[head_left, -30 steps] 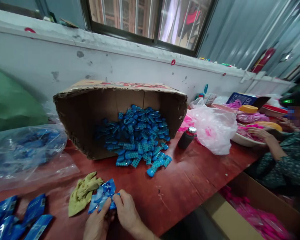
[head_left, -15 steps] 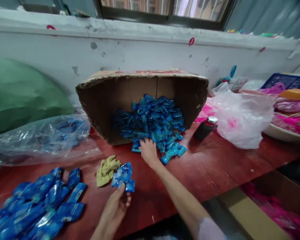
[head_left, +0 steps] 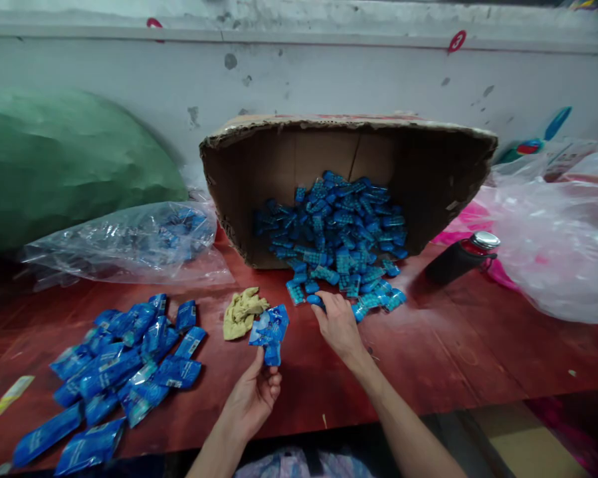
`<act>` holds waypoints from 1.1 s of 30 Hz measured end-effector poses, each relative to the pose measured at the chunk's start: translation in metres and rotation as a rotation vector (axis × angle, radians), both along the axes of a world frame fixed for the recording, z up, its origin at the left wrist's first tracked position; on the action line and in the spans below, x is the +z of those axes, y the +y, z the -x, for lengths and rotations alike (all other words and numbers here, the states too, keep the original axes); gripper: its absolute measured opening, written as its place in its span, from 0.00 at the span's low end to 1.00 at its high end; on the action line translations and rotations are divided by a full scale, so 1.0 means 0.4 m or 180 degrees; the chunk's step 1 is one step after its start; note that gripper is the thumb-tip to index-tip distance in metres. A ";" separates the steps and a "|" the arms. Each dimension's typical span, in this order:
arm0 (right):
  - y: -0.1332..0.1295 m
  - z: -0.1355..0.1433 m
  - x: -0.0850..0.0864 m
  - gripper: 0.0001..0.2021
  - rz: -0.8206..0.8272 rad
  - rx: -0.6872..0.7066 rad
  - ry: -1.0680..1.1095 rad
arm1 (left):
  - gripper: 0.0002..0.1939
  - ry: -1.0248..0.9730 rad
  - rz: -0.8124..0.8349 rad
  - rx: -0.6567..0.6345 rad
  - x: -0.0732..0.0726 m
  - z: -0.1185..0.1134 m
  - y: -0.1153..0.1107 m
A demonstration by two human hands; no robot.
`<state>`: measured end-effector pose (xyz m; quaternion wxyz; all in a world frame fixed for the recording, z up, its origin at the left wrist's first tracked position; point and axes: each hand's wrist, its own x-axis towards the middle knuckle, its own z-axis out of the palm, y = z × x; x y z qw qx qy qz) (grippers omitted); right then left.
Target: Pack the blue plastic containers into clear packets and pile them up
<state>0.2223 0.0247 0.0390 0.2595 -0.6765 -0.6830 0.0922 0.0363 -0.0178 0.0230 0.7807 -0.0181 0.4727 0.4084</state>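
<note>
Blue packet (head_left: 272,352) in left hand (head_left: 258,393)

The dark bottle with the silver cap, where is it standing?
In the head view, the bottle is on the red table, right of the cardboard box.

In our left hand (head_left: 256,398) we hold crumpled, glossy blue printed packets (head_left: 271,332) by their lower end, just above the surface (head_left: 299,392), beside a yellow-green cloth. In our right hand (head_left: 339,325) we grip a small blue-ended piece (head_left: 315,301), mostly hidden by the fingers. Matching clear-wrapped blue pieces (head_left: 346,229) lie jumbled ahead, spilling from a carton (head_left: 418,192).
</note>
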 end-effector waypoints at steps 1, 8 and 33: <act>-0.007 0.003 -0.002 0.14 -0.0057 -0.0014 0.0522 | 0.08 -0.0031 0.0006 -0.0002 0.000 -0.001 -0.001; -0.069 0.041 -0.011 0.11 0.0708 -0.0263 0.4477 | 0.07 -0.0003 0.0048 0.0058 -0.007 -0.005 -0.008; -0.101 0.137 0.000 0.17 0.0932 -0.0554 0.4906 | 0.09 0.0269 -0.0789 -0.0037 -0.034 0.047 -0.001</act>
